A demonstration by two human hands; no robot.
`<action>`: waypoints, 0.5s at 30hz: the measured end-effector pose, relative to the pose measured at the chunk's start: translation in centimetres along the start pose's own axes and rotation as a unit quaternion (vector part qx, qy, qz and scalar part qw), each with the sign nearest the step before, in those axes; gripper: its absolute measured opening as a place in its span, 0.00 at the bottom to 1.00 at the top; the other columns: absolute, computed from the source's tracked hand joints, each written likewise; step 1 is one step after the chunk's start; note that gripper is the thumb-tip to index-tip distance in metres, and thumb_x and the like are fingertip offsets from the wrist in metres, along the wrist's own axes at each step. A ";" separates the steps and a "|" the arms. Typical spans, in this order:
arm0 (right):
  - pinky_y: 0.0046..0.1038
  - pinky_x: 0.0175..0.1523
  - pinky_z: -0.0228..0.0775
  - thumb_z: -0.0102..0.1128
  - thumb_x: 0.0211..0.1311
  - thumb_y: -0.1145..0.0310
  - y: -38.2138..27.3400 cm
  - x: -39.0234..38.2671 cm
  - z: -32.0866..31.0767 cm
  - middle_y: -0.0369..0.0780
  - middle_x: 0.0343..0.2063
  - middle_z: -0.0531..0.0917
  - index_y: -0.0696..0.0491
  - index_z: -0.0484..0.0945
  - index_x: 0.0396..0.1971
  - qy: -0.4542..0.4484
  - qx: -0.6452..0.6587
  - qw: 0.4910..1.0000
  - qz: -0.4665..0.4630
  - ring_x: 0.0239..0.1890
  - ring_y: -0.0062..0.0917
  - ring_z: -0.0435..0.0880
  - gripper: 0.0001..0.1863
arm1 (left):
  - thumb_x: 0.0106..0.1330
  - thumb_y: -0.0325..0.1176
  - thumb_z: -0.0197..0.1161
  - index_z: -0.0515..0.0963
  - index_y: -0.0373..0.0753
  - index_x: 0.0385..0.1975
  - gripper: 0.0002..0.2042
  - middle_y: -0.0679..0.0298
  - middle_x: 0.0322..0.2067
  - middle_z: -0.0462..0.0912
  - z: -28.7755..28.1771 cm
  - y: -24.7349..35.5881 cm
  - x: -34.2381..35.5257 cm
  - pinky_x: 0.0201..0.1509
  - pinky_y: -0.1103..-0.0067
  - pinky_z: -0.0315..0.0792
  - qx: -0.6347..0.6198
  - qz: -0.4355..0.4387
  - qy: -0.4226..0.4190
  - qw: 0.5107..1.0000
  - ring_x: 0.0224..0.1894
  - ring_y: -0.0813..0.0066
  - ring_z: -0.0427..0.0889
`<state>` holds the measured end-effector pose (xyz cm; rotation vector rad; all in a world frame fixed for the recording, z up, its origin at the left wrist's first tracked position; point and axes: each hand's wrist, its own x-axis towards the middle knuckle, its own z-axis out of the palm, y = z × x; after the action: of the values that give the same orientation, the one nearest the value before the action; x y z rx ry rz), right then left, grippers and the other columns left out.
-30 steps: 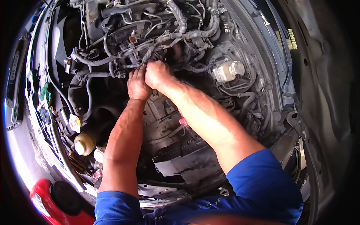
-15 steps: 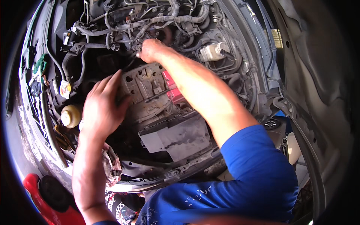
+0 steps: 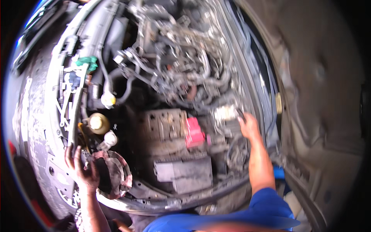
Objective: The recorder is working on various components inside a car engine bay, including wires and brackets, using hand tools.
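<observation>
Beside pale reservoir (image 3: pixel 224 113), right hand (image 3: pixel 249 126) blurred, grip can't be made out; left hand (image 3: pixel 84 173) spread, grip wide.

Hands (image 3: pixel 249 125) well apart, engine bay (image 3: pixel 152 193) between

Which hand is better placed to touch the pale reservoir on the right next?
Probably the right hand: it is close to the pale reservoir, while the left hand is far over on the opposite side.

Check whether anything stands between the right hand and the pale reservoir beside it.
A dark item, too blurred to identify, sits between the right hand and the pale reservoir; nothing else visible stands in the way.
</observation>
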<state>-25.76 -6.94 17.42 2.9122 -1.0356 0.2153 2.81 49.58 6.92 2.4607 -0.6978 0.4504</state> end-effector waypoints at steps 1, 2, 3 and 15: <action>0.42 0.47 0.74 0.64 0.62 0.63 1.2 0.1 0.3 0.54 0.37 0.83 0.61 0.80 0.42 0.046 0.035 0.998 -0.032 0.43 0.51 0.82 0.17 | 0.59 0.35 0.65 0.74 0.37 0.57 0.24 0.44 0.62 0.67 0.1 0.2 -0.2 0.68 0.48 0.56 0.022 -0.005 0.003 1.000 0.65 0.40 0.65; 0.39 0.42 0.74 0.64 0.62 0.66 2.3 0.6 0.7 0.53 0.32 0.83 0.62 0.79 0.40 -0.005 0.056 0.997 0.059 0.37 0.49 0.84 0.14 | 0.57 0.35 0.66 0.73 0.38 0.56 0.25 0.44 0.62 0.67 -0.5 0.4 -0.7 0.68 0.47 0.55 0.060 -0.015 -0.022 0.998 0.65 0.39 0.63; 0.36 0.38 0.73 0.63 0.62 0.67 3.4 0.4 0.8 0.51 0.27 0.82 0.63 0.78 0.37 0.040 0.121 0.992 0.009 0.30 0.39 0.84 0.13 | 0.57 0.36 0.66 0.73 0.38 0.57 0.26 0.44 0.62 0.67 -0.7 0.7 -1.0 0.69 0.46 0.55 0.057 -0.006 -0.018 0.998 0.66 0.38 0.63; 0.33 0.33 0.77 0.57 0.70 0.54 -4.6 12.9 4.4 0.49 0.32 0.84 0.64 0.78 0.47 -0.052 0.323 0.934 0.143 0.30 0.31 0.87 0.24 | 0.62 0.44 0.65 0.66 0.44 0.66 0.32 0.41 0.69 0.56 0.6 0.3 -2.6 0.71 0.47 0.52 0.069 -0.048 0.006 0.996 0.70 0.36 0.56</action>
<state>-12.45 -11.78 14.93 3.3371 -1.6862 0.5029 0.62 49.98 5.38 2.6052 -0.5577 0.4890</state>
